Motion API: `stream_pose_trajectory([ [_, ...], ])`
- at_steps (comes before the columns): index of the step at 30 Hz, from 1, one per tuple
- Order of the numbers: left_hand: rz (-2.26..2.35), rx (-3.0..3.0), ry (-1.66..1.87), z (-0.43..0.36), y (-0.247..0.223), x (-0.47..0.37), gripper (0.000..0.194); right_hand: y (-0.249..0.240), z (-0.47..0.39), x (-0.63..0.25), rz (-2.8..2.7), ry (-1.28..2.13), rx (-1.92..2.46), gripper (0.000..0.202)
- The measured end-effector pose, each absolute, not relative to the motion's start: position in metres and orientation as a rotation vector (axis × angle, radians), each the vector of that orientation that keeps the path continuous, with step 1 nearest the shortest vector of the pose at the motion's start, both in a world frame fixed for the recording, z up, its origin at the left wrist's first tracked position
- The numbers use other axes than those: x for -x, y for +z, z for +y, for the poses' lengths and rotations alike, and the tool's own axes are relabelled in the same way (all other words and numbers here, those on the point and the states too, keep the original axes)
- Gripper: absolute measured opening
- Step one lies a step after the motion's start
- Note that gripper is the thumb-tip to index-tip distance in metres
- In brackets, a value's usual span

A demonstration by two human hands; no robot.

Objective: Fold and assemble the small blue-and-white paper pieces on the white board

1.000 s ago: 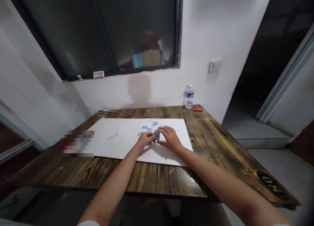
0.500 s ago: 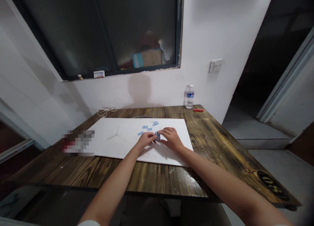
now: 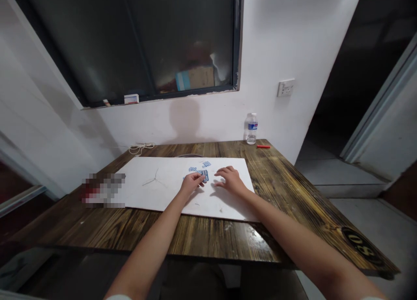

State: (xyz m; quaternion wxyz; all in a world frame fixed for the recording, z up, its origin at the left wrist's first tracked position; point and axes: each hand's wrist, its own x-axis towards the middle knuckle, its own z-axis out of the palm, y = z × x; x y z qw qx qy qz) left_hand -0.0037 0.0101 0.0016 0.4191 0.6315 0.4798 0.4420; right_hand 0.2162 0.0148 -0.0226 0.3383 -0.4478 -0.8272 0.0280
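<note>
A small blue-framed piece (image 3: 205, 175) is pinched between the thumb and fingers of my left hand (image 3: 193, 182), above the white board (image 3: 172, 196). To its right, my right hand (image 3: 230, 179) is apart from the piece, with its fingers spread and curved and nothing in them. Just beyond my left hand lie more blue pieces: one (image 3: 206, 164) at the back and another (image 3: 192, 169) further left. Part of this group is hidden behind my left hand and the held piece.
The board lies on a dark wooden table (image 3: 286, 191). Thin dark lines (image 3: 155, 178) show on its left half. A water bottle (image 3: 252, 129), a red pen-like object (image 3: 263, 146) and a coiled white cord (image 3: 140, 148) are at the table's back. A blurred patch (image 3: 104, 190) covers the left.
My right hand has let go of the blue piece and moved slightly right, its fingers opening. The piece stays in my left hand, now turned with its face more visible.
</note>
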Motion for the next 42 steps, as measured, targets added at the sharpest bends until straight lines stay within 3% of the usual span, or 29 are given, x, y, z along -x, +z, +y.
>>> stream_pose_trajectory([
  [10,1.236,-1.503,1.138,0.009,0.002,0.003,0.04,-0.02,0.024,-0.238,-2.295,0.335,1.253,0.044],
  [42,1.285,-1.508,1.121,0.009,0.005,0.002,0.041,-0.016,0.007,-0.214,-2.368,0.278,1.26,0.019],
])
